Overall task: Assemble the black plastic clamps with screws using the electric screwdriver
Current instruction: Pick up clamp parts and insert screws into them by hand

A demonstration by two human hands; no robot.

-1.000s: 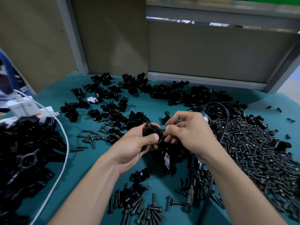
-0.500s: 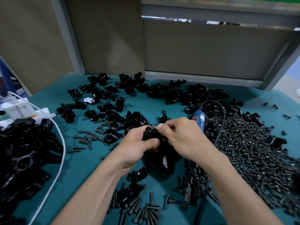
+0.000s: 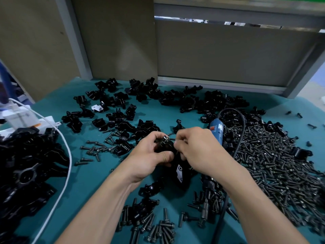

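Observation:
My left hand [image 3: 149, 155] grips a black plastic clamp [image 3: 164, 144] above the middle of the green table [image 3: 98, 175]. My right hand [image 3: 198, 150] meets it from the right, its fingertips pinching at the clamp's right side; what they pinch is hidden. The blue electric screwdriver [image 3: 216, 129] lies on the table just behind my right hand, its black cable [image 3: 241, 131] looping over the screws. Loose black screws [image 3: 274, 161] form a wide heap on the right.
Loose black clamp parts [image 3: 140, 95] are scattered across the back of the table. A pile of finished black assemblies [image 3: 26, 169] fills the left edge, with a white cable [image 3: 65, 175] and a white power strip [image 3: 19, 118]. More screws [image 3: 154, 226] lie near the front edge.
Both hands have stayed together on the clamp, my right fingers working at its right side. The screwdriver's blue body shows more from behind my right hand.

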